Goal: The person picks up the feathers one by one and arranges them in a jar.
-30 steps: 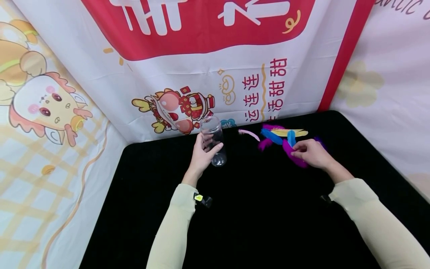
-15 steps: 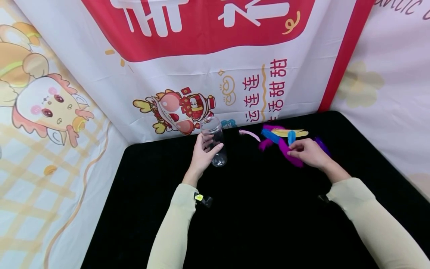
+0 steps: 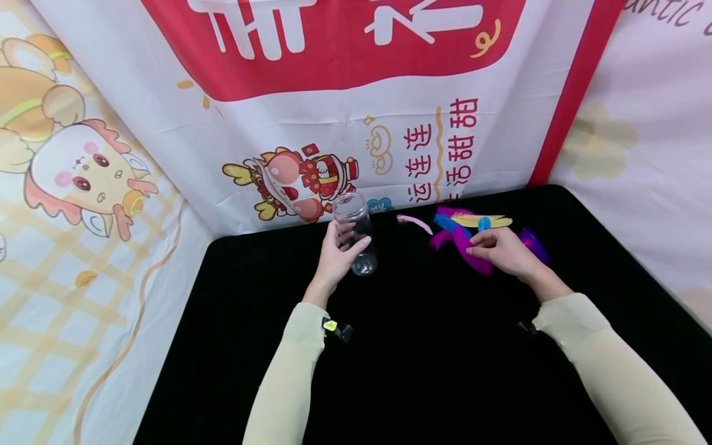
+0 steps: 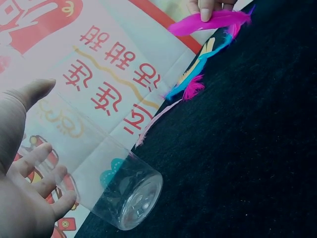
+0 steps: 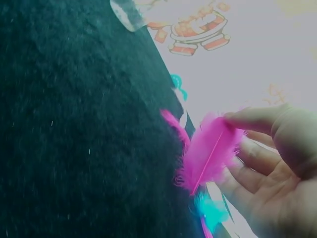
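In the head view my left hand (image 3: 335,254) grips a clear plastic jar (image 3: 361,238) near the back of the black table. The jar stands upright, its round base showing in the left wrist view, and I see nothing inside it. Between thumb and fingers my right hand (image 3: 503,248) pinches a magenta feather (image 5: 210,153), raised over the table to the jar's right. Behind that hand lie blue feathers (image 3: 452,225), a yellow feather (image 3: 484,220) and more magenta ones, partly overlapping. A pale pink feather (image 3: 414,222) lies between the jar and this group.
A purple feather (image 3: 534,245) lies right of my right hand. The black table (image 3: 423,358) reaches back to a printed white and red curtain (image 3: 334,117). More printed cloth (image 3: 72,247) hangs along the left side.
My right hand has moved left with the magenta feather, uncovering more of the purple feather to its right. The left hand and the jar have stayed in place.
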A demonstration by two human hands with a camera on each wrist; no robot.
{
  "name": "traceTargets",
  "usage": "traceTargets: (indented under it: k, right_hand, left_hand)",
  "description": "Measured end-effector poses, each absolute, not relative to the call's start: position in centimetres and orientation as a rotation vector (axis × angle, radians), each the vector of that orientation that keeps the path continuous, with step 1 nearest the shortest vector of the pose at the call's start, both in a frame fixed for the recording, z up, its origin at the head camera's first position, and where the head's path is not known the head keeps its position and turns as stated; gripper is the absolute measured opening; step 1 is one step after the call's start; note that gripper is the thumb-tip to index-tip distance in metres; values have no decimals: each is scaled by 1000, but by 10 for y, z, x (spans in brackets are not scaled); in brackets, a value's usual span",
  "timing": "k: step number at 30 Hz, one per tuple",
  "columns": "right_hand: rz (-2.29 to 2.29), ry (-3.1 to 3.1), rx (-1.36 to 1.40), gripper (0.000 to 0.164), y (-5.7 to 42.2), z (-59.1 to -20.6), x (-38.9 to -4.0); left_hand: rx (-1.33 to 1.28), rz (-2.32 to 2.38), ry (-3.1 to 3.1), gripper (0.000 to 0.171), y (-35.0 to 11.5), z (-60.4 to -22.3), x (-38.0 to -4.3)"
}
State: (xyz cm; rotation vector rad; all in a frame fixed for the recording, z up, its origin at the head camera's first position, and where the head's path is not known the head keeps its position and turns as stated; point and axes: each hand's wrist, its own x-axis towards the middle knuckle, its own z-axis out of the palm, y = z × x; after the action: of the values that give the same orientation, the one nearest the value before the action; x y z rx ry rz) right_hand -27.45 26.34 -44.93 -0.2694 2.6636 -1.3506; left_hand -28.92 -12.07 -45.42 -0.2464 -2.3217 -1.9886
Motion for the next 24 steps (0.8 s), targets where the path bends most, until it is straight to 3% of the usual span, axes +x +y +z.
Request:
traceTargets:
  k: [9,24]
  right_hand:
    - [-1411,2647,-250,35,244,-441,-276]
    - [-1577,2623,-336,25,217,-437,-280]
  left_hand:
    - [-252,-1967,-2319,64,-121,-453,-288]
    - [-254,-1975,-2324,66,-122,-453,-289]
